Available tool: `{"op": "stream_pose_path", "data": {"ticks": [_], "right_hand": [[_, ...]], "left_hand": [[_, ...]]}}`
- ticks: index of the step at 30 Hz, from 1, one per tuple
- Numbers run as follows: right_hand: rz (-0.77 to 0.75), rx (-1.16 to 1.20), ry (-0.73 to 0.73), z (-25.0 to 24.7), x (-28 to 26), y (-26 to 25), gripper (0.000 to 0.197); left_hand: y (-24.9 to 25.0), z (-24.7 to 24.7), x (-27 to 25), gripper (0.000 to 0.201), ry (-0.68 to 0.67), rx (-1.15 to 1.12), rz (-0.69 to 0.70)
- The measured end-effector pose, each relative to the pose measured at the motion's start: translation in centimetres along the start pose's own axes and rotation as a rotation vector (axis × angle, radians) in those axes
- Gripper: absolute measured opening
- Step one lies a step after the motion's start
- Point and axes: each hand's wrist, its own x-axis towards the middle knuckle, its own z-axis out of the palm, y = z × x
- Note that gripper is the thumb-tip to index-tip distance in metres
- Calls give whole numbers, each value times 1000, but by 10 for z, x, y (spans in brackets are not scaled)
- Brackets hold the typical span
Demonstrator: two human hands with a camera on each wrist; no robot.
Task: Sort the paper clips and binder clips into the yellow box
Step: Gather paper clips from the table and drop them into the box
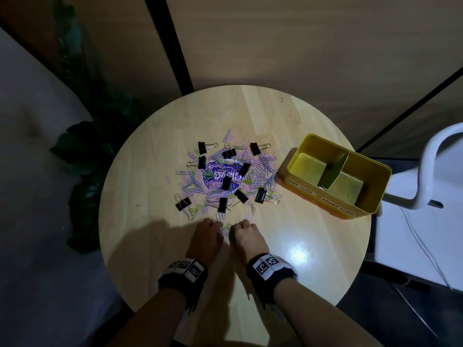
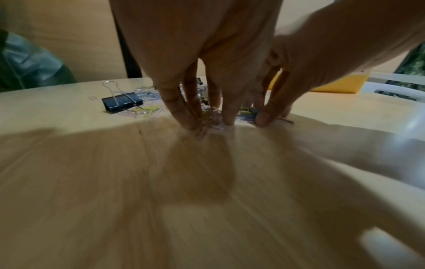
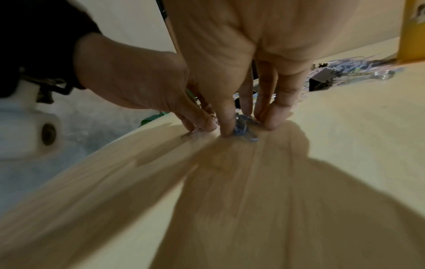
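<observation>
Our left hand point(image 1: 206, 236) and right hand point(image 1: 244, 234) stand fingertips-down, each pinching a few paper clips point(image 3: 243, 127). Just beyond them lie the binder clips point(image 1: 183, 203), unsorted; the yellow box point(image 1: 375, 189), beyond our right hand, looks empty.

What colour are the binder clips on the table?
The binder clips are black; the head view shows them best.

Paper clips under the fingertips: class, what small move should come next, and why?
Probably lift the right hand with its pinched paper clips and carry them toward the yellow box. Both of the box's compartments look empty, and the left hand seems to pinch more clips right beside it.
</observation>
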Motion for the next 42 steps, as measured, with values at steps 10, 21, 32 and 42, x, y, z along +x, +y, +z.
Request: {"op": "stream_pose_path", "data": {"ticks": [10, 21, 32, 42], "right_hand": [[34, 324, 108, -18, -3, 27, 14], [92, 1189, 530, -93, -48, 73, 36], [404, 1098, 853, -158, -13, 142, 33], [393, 759, 669, -157, -1, 149, 43]], "left_hand": [[-2, -19, -2, 32, 93, -316, 73], [75, -105, 25, 20, -46, -801, 139], [221, -80, 116, 15, 45, -604, 225], [207, -60, 129, 22, -84, -501, 218]]}}
